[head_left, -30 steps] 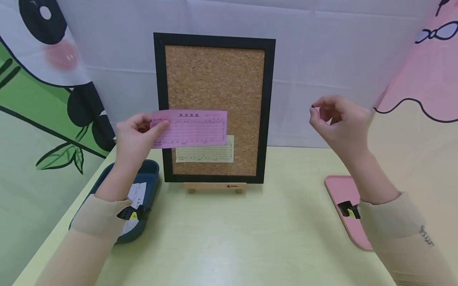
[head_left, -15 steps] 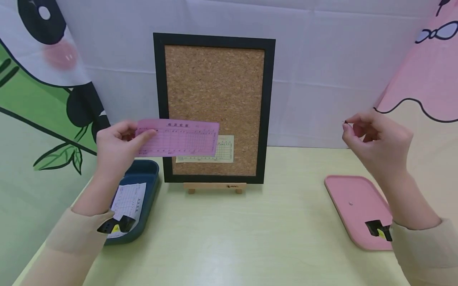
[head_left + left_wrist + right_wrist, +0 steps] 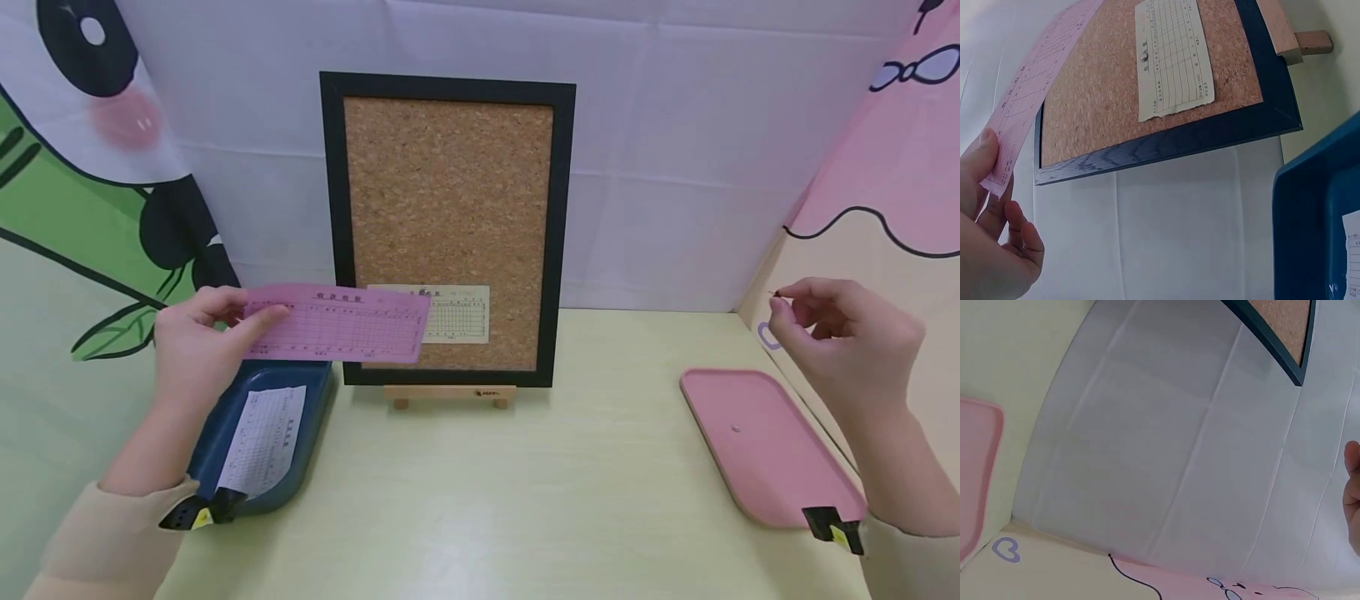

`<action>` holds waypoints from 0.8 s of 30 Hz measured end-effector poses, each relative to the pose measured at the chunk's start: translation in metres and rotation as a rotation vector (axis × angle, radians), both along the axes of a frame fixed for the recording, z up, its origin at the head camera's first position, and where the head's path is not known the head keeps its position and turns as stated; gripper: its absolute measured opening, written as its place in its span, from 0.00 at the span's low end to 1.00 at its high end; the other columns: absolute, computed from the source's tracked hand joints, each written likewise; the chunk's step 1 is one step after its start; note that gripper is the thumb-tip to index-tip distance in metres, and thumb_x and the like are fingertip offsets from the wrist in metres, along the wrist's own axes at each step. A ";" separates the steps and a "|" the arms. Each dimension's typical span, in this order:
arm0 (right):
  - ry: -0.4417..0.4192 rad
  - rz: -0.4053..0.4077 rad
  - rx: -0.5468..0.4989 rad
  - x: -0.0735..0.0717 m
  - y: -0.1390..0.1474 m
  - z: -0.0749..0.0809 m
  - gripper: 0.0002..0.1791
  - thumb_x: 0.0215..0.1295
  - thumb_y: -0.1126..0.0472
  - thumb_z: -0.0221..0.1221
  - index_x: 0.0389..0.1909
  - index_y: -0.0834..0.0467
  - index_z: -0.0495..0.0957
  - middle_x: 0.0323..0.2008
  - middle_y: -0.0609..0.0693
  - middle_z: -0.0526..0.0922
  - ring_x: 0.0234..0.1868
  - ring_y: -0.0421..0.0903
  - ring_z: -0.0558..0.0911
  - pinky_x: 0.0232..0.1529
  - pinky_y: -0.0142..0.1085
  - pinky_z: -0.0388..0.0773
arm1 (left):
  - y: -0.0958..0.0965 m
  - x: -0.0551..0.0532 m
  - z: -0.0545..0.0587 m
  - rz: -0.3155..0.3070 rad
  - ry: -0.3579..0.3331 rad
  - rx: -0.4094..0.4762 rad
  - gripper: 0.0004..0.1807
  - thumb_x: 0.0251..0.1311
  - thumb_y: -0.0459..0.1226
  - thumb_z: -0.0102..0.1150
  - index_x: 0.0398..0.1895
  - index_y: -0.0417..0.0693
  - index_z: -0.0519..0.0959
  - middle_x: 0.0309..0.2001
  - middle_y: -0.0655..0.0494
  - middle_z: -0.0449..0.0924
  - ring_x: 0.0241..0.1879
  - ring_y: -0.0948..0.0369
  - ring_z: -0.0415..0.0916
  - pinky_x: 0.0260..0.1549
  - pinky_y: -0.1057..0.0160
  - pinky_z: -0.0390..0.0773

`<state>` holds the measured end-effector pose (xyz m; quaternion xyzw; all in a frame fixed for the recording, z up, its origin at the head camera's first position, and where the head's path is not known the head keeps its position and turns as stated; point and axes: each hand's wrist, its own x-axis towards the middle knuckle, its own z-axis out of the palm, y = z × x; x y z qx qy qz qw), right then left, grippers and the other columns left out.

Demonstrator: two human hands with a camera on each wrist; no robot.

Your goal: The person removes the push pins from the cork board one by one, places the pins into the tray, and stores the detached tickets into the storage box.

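Two bare hands are hovering on either side of a framed corkboard [image 3: 450,192], each with its thumb and fingers closed in a pinch. The left hand [image 3: 197,342], out past the corkboard's lower left edge, is gripping a pink receipt slip [image 3: 337,327] by its left end; the thumb is pressing on the printed face while fingers are backing it from behind. The right hand [image 3: 849,346], well to the right of the corkboard, is pinching a tiny dark thing [image 3: 776,294] between thumb and forefinger; it is too small to identify, and the right wrist view is showing only part of that hand.

The pink receipt slip is stretching sideways in front of the corkboard's lower left corner, nearly level, bearing a bold heading above ruled lines and columns. In the left wrist view its gripped end is showing a ragged edge. From the head, its free end is covering the left part of a pale yellow receipt slip [image 3: 457,317], which is lying against the corkboard's lower area with a small silvery pin [image 3: 1144,57] at its heading.

The corkboard is standing on a small wooden easel [image 3: 450,392] on the tabletop [image 3: 562,467]. Left of it, a blue tray [image 3: 321,429] is holding a printed white slip [image 3: 262,437]; right of it, a pink tray [image 3: 780,471] is holding a small silvery piece [image 3: 736,428].
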<state>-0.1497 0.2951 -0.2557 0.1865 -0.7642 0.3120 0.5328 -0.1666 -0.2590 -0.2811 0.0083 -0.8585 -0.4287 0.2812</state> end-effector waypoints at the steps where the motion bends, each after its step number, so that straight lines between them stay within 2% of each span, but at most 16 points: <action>1: -0.011 -0.003 0.007 0.001 0.004 -0.003 0.12 0.49 0.65 0.60 0.23 0.74 0.80 0.22 0.27 0.73 0.21 0.20 0.68 0.28 0.12 0.64 | -0.003 0.001 -0.002 0.004 -0.004 0.000 0.19 0.55 0.44 0.66 0.44 0.39 0.82 0.30 0.71 0.72 0.33 0.67 0.65 0.21 0.79 0.68; 7: -0.100 -0.023 0.013 0.008 0.024 -0.023 0.06 0.47 0.70 0.63 0.25 0.72 0.81 0.22 0.25 0.74 0.21 0.20 0.69 0.27 0.12 0.65 | -0.020 0.008 -0.010 0.020 0.009 -0.033 0.17 0.53 0.43 0.68 0.40 0.40 0.83 0.30 0.72 0.73 0.36 0.68 0.65 0.24 0.80 0.67; 11: -0.146 -0.047 0.025 0.010 0.032 -0.032 0.05 0.46 0.72 0.63 0.26 0.71 0.81 0.23 0.23 0.72 0.21 0.19 0.68 0.26 0.12 0.64 | -0.033 0.009 -0.014 0.025 0.012 -0.063 0.16 0.51 0.41 0.69 0.39 0.39 0.83 0.29 0.74 0.72 0.36 0.69 0.64 0.24 0.79 0.65; 19: -0.203 -0.064 0.043 0.012 0.047 -0.049 0.05 0.47 0.73 0.63 0.27 0.70 0.81 0.22 0.23 0.71 0.20 0.20 0.67 0.27 0.11 0.64 | -0.063 0.007 -0.022 0.035 -0.055 -0.137 0.17 0.50 0.43 0.71 0.36 0.38 0.82 0.29 0.75 0.70 0.36 0.69 0.61 0.25 0.75 0.62; 24: -0.270 -0.061 0.034 0.013 0.058 -0.063 0.06 0.46 0.75 0.63 0.28 0.68 0.81 0.21 0.24 0.72 0.19 0.20 0.68 0.26 0.11 0.64 | -0.078 0.005 -0.025 0.026 -0.087 -0.195 0.18 0.52 0.43 0.69 0.37 0.36 0.81 0.29 0.74 0.68 0.35 0.68 0.59 0.23 0.75 0.62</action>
